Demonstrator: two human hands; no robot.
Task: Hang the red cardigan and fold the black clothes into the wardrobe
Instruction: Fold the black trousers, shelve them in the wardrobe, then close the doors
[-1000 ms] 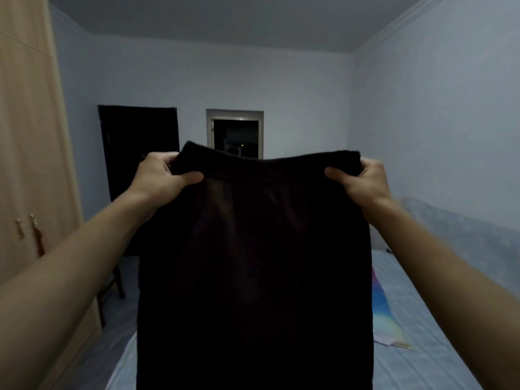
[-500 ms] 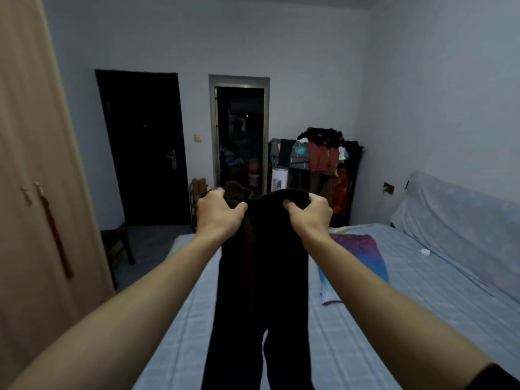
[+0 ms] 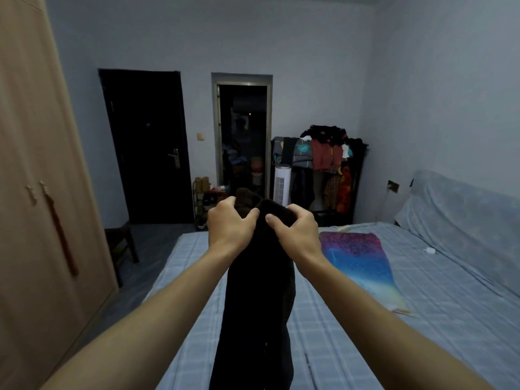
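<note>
- The black garment [image 3: 259, 291] hangs in the air above the near part of the bed [image 3: 365, 333], gathered into a narrow column; its top is bunched between both hands and its lower end runs out of view at the bottom
- The left hand [image 3: 229, 220] curls fingers and thumb round the left side of the bunched top
- The right hand [image 3: 292, 230] pinches the right side, thumb pointing towards the middle; the two hands sit just beside each other
- The cloth looks soft, limp and light and drapes straight down; it would likely slump if released, so I judge the top edge near its corners the best hold, spread wide for a flat fold
- Count: one black garment, two hands on it, one wardrobe [image 3: 42, 192] at the left with its doors closed, one colourful cloth [image 3: 360, 266] lying on the bed at the right, one loaded clothes rack [image 3: 323, 170] by the far wall
- Reddish items hang on that rack; whether one is the cardigan I cannot tell
</note>
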